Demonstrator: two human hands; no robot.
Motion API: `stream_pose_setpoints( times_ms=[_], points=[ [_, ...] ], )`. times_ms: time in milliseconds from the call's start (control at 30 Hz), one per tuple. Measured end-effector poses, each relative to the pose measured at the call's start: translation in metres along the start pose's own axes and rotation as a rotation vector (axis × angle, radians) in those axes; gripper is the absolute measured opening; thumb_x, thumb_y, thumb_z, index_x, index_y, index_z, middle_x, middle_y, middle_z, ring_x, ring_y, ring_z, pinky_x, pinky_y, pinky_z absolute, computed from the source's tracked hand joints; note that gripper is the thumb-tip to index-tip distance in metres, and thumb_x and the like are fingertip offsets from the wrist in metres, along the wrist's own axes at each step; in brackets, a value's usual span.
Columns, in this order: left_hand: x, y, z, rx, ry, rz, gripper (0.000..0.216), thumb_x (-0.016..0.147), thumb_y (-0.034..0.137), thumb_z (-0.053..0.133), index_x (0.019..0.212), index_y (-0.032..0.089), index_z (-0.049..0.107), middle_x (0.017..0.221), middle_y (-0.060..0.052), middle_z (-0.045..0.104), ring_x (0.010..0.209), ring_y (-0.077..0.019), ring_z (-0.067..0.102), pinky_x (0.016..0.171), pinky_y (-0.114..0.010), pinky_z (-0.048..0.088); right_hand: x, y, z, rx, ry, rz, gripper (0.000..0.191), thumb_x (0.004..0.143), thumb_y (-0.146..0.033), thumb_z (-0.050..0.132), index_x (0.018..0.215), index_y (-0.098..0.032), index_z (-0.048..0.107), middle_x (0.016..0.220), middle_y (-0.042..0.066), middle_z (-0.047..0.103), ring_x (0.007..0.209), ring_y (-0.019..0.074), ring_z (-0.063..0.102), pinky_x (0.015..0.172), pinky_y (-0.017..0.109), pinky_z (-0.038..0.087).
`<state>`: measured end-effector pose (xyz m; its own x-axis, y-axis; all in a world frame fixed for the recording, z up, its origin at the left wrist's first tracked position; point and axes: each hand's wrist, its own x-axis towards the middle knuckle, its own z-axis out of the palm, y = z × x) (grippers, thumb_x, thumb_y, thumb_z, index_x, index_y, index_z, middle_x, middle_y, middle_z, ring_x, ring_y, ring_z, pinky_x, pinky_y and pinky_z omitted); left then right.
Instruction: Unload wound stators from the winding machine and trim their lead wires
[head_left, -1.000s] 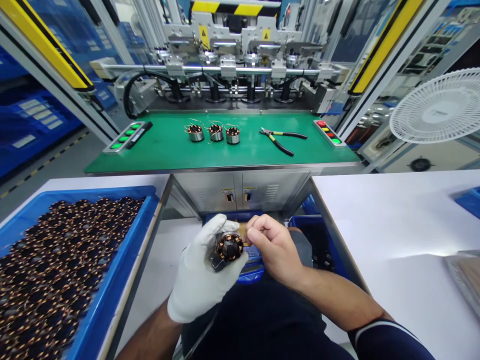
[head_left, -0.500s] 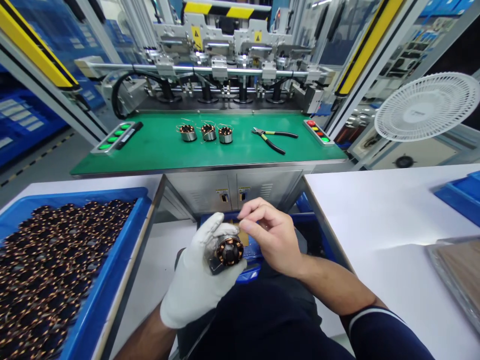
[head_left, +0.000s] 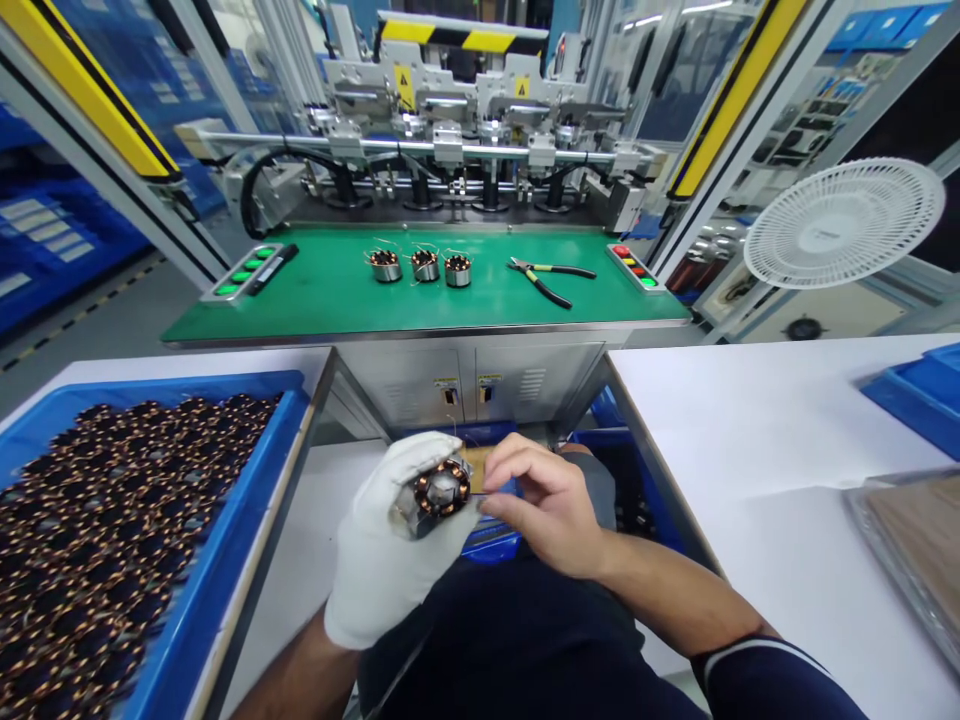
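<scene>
My left hand, in a white glove, is wrapped round a motor stator with a steel ring and copper windings. Its wound face tilts up towards me. Just to the right, my bare right hand pinches thumb and forefinger together on what looks like a thin wire running from the stator's edge. Another fine wire end sticks up above the glove. On the green worktop ahead stand three similar stators with loose wire ends, left of a pair of cutting pliers with black and yellow handles.
A blue tray full of wound stators lies at left. Behind the worktop is a machine with control buttons on both sides. A white fan and a wrapped brown stack are at right. Blue bins sit below, between the tables.
The stator has turned and shifted slightly left in my left hand. My right hand's fingertips have moved down from above the stator to its right side. The view has shifted a little.
</scene>
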<state>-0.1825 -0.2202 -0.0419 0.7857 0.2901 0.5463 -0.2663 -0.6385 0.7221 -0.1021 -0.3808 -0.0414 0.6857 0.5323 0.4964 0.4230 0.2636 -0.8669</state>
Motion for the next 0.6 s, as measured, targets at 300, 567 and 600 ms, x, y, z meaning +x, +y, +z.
stream_pose_setpoints(
  times_ms=[300, 567, 600],
  points=[
    [0.002, 0.011, 0.002, 0.019, -0.017, 0.056, 0.027, 0.081, 0.027, 0.071, 0.105, 0.02, 0.063, 0.104, -0.006, 0.072, 0.096, -0.0179, 0.072, 0.087, -0.026, 0.061, 0.011, -0.014, 0.003, -0.037, 0.082, 0.037, 0.018, 0.081, -0.024, 0.08, 0.072, -0.017, 0.067, 0.071, 0.001, 0.066, 0.065, 0.0105, 0.062, 0.063, 0.024, 0.051],
    [0.001, 0.017, -0.001, 0.095, -0.038, 0.088, 0.022, 0.078, 0.023, 0.067, 0.1, 0.021, 0.064, 0.101, -0.004, 0.073, 0.093, -0.0163, 0.073, 0.086, -0.023, 0.059, 0.014, -0.013, 0.001, 0.035, 0.032, 0.063, 0.021, 0.086, -0.028, 0.076, 0.07, -0.016, 0.068, 0.071, 0.002, 0.068, 0.066, 0.011, 0.062, 0.065, 0.025, 0.052],
    [0.001, 0.017, -0.001, 0.092, -0.045, 0.081, 0.022, 0.078, 0.021, 0.066, 0.1, 0.022, 0.064, 0.101, -0.003, 0.073, 0.093, -0.0161, 0.073, 0.086, -0.023, 0.059, 0.014, -0.013, 0.002, 0.025, 0.041, 0.046, 0.02, 0.086, -0.026, 0.076, 0.071, -0.016, 0.068, 0.071, 0.002, 0.068, 0.066, 0.0109, 0.063, 0.065, 0.025, 0.052]
  ],
)
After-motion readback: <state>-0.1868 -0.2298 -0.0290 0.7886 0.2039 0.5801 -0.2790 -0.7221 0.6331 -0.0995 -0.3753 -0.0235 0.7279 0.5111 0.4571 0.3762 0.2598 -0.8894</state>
